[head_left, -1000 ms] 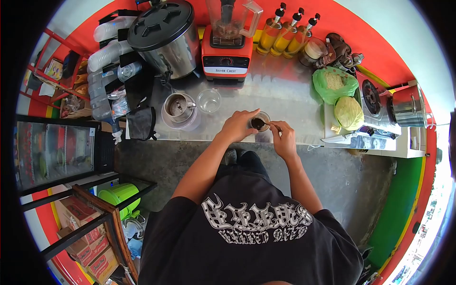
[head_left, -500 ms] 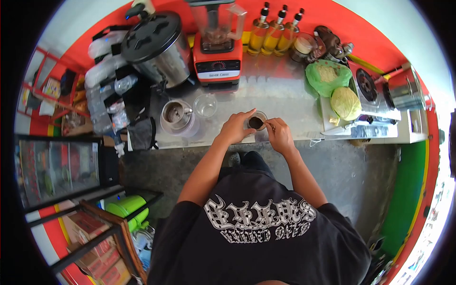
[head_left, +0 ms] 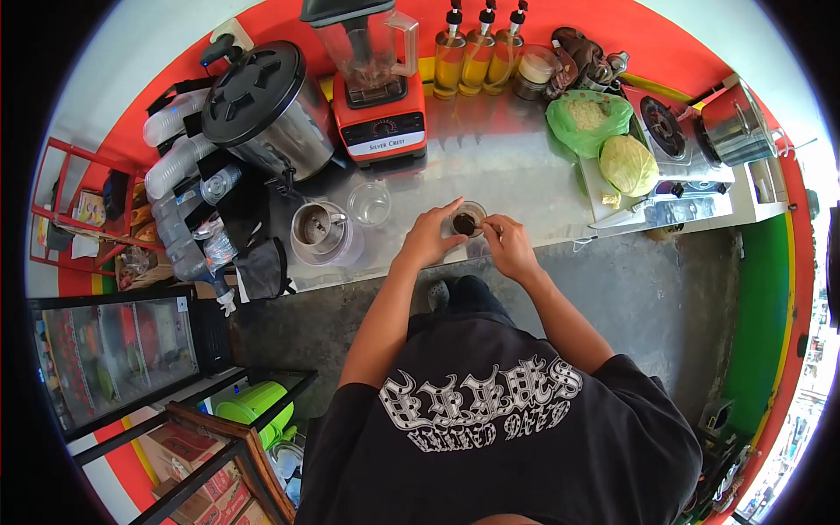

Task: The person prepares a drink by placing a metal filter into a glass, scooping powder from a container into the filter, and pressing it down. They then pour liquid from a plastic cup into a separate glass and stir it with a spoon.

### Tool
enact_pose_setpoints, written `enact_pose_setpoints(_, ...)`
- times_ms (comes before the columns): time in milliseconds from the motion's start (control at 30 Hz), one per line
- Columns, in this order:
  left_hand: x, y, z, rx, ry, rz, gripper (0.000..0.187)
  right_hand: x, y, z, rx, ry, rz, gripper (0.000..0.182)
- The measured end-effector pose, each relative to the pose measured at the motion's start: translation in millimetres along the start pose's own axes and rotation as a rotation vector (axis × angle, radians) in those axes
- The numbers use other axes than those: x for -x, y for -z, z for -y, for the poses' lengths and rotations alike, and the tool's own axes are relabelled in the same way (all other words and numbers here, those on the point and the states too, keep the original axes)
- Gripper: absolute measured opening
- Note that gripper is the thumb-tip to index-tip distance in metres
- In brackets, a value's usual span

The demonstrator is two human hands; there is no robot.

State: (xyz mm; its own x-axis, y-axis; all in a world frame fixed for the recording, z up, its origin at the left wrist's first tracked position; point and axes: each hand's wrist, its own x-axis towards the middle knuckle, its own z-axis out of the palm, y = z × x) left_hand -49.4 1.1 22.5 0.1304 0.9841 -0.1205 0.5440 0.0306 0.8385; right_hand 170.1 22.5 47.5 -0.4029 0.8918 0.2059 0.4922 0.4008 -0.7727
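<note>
A small clear cup (head_left: 471, 212) with dark brown liquid in it stands near the front edge of the steel counter. My left hand (head_left: 429, 236) steadies it, thumb and forefinger curved about its left side. From the right, my right hand (head_left: 511, 248) pinches the thin handle of what looks like a spoon, its lower end in the dark liquid. To the left are an empty clear plastic cup (head_left: 369, 205) and a metal mug (head_left: 317, 227) with brown residue, set on top of a clear container (head_left: 343, 254).
Along the back stand a red blender (head_left: 381, 122), a large steel urn (head_left: 284, 122) and several pump bottles (head_left: 449, 66). On the right are a green bag (head_left: 584, 122), a cabbage (head_left: 628, 166), a knife (head_left: 623, 214) and a stove (head_left: 669, 131) with a pot (head_left: 739, 127).
The camera view has shifted and tilted slightly. My left hand stays at the cup, while my right hand has moved a little with the spoon in the liquid.
</note>
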Motion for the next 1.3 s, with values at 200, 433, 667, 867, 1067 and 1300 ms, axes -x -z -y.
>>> enact_pose_setpoints(200,-1.5,-2.2,4.0,0.035,0.022,0.007,0.089,-7.4,-3.4,-6.9,-0.125,-0.184,-0.104,0.018)
enact_pose_setpoints(433,1.2,-2.3,3.8,0.043,0.056,0.026,0.089,-8.3,-1.2,8.0,-0.152,-0.383,-0.029,0.018)
enact_pose_setpoints(667,0.9,-3.5,8.3,0.037,0.016,0.011,0.09,1.3,-3.1,-1.9,0.021,-0.064,-0.059,0.017)
enact_pose_setpoints(867,-1.8,-4.1,8.5,0.103,0.041,0.043,0.091,-2.5,-2.8,1.6,-0.055,-0.011,-0.106,0.016)
enact_pose_setpoints(1067,-0.2,-2.5,3.2,0.119,0.023,0.027,0.09,-0.6,4.3,14.9,-0.004,-0.113,0.062,0.014)
enact_pose_setpoints(1300,2.1,-3.1,1.5,0.239,0.052,0.045,0.088,-3.5,1.0,7.0,0.079,0.059,-0.031,0.013)
